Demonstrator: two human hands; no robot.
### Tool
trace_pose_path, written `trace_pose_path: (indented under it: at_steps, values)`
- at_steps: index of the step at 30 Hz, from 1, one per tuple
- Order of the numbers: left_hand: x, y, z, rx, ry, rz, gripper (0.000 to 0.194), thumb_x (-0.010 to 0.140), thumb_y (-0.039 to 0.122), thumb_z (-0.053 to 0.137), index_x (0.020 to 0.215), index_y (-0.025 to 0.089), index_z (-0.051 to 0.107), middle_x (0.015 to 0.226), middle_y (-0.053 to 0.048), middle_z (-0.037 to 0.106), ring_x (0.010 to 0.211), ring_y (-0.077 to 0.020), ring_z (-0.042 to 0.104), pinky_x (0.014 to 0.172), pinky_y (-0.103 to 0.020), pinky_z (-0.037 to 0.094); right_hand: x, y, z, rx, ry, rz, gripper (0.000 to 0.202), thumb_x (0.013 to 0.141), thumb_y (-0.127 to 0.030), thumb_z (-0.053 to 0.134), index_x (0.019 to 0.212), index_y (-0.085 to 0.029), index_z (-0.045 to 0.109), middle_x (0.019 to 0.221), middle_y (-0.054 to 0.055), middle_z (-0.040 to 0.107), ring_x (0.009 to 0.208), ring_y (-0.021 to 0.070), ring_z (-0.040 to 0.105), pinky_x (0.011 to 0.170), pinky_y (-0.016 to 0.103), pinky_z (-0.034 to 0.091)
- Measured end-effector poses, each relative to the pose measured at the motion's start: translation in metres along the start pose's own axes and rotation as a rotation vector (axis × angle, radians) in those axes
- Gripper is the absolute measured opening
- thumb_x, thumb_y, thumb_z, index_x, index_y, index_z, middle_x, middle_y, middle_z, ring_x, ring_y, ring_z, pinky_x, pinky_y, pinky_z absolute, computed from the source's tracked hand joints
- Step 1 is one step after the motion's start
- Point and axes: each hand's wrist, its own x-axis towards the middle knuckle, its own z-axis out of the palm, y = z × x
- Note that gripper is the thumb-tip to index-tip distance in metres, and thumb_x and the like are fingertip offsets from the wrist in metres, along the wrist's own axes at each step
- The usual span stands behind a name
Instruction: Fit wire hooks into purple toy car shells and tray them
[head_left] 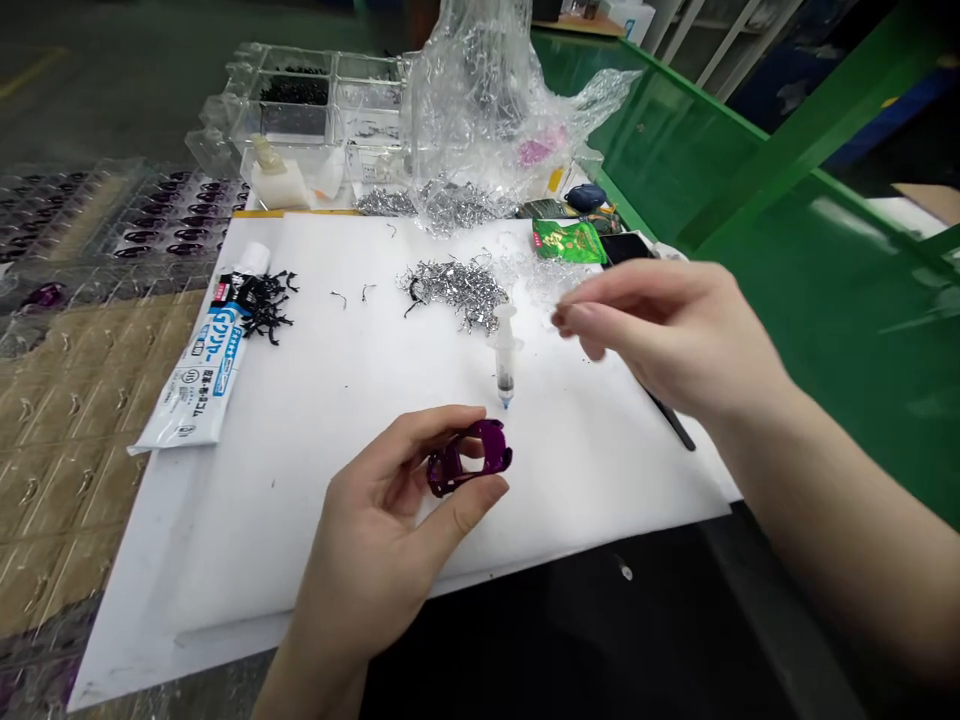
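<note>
My left hand (401, 520) grips a shiny purple toy car body (491, 447) between thumb and fingers, its window openings showing. Raised over the right side of the white sheet, my right hand (660, 330) has thumb and fingertips pinched together. Whatever those fingertips may hold is too small to make out. Between the two hands lies a clear syringe (505, 360) with a blue tip and a little dark content. Beyond it is a pile of small silvery pieces (457, 290), with a few black strips at its left edge.
On the left lie a glue tube (199, 370) and a heap of black pieces (266, 305). Clear trays (187, 215) hold purple parts. Behind are a compartment box (296, 120), a white bottle (277, 180), crumpled clear plastic (480, 110) and a green packet (568, 241). A green panel (825, 290) stands right.
</note>
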Motion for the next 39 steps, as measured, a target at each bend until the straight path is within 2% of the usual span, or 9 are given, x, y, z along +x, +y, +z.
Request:
trace_pose_path:
  at_steps: [1,4,8,11,14,20,27,34,39]
  values:
    - [0.001,0.000,0.001,-0.008,0.018,0.010,0.032,0.089,0.017,0.093,0.118,0.031,0.085,0.113,0.000,0.085,0.103,-0.0144,0.081,0.094,-0.019,0.066,-0.014,-0.007,0.003,0.133,0.012,0.092,0.001,0.095,-0.030,0.087,0.095,-0.029,0.086,0.083,0.001,0.081,0.062,0.0159,0.067,0.056,0.031,0.057]
    - [0.002,0.002,0.004,0.001,0.051,0.024,0.036,0.087,0.011,0.094,0.115,0.032,0.085,0.111,0.003,0.086,0.102,-0.0116,0.082,0.092,-0.014,0.066,-0.046,-0.018,0.022,0.488,0.042,0.287,0.021,0.087,-0.024,0.094,0.104,-0.035,0.088,0.081,-0.002,0.083,0.066,0.0172,0.076,0.057,0.027,0.064]
    - [0.004,0.004,0.007,0.012,0.043,0.022,0.038,0.086,0.009,0.093,0.115,0.032,0.085,0.110,0.005,0.086,0.102,-0.0105,0.082,0.093,-0.013,0.066,-0.061,-0.020,0.050,0.644,0.084,0.304,0.021,0.084,-0.015,0.096,0.094,-0.032,0.090,0.088,-0.002,0.086,0.077,0.0162,0.083,0.069,0.021,0.070]
    - [0.004,0.003,0.008,0.002,0.037,0.022,0.036,0.087,0.009,0.093,0.114,0.032,0.084,0.110,0.007,0.087,0.103,-0.0092,0.082,0.093,-0.012,0.065,-0.059,-0.021,0.058,0.612,0.099,0.296,0.032,0.076,-0.007,0.100,0.092,-0.033,0.091,0.085,-0.003,0.086,0.079,0.0146,0.084,0.077,0.018,0.071]
    - [0.004,0.003,0.008,0.003,0.044,0.026,0.037,0.087,0.008,0.092,0.114,0.032,0.084,0.109,0.007,0.087,0.103,-0.0089,0.082,0.094,-0.012,0.065,-0.058,-0.026,0.058,0.527,0.114,0.275,0.034,0.074,-0.007,0.101,0.093,-0.034,0.091,0.086,-0.004,0.086,0.078,0.0151,0.084,0.074,0.017,0.070]
    - [0.002,0.002,0.007,0.006,0.063,0.020,0.036,0.086,0.010,0.095,0.115,0.029,0.085,0.110,0.002,0.086,0.103,-0.0138,0.082,0.092,-0.017,0.067,-0.065,-0.031,0.057,0.333,0.140,0.195,0.037,0.077,-0.009,0.100,0.100,-0.037,0.091,0.097,-0.003,0.087,0.083,0.0198,0.083,0.075,0.027,0.073]
    - [0.002,0.002,0.004,-0.003,0.013,0.014,0.036,0.086,0.010,0.094,0.115,0.031,0.086,0.110,0.003,0.085,0.102,-0.0131,0.082,0.091,-0.016,0.067,-0.063,-0.025,0.050,0.263,-0.070,0.090,0.032,0.099,-0.015,0.083,0.119,-0.040,0.088,0.107,-0.001,0.085,0.097,0.0164,0.081,0.083,0.026,0.066]
    - [-0.003,0.003,0.000,0.020,-0.062,-0.003,0.039,0.088,0.012,0.093,0.119,0.035,0.085,0.110,0.004,0.085,0.100,-0.0117,0.081,0.091,-0.015,0.066,-0.052,-0.026,0.031,0.272,-0.254,0.181,0.042,0.084,-0.010,0.095,0.116,-0.037,0.089,0.103,-0.004,0.086,0.093,0.0158,0.081,0.087,0.023,0.068]
    - [-0.003,0.003,-0.001,0.050,-0.072,-0.011,0.039,0.088,0.013,0.093,0.117,0.036,0.085,0.105,0.004,0.086,0.096,-0.0126,0.081,0.089,-0.016,0.066,-0.045,-0.029,0.024,0.268,-0.273,0.193,0.027,0.082,-0.019,0.099,0.105,-0.031,0.091,0.098,-0.001,0.086,0.088,0.0192,0.081,0.085,0.028,0.071]
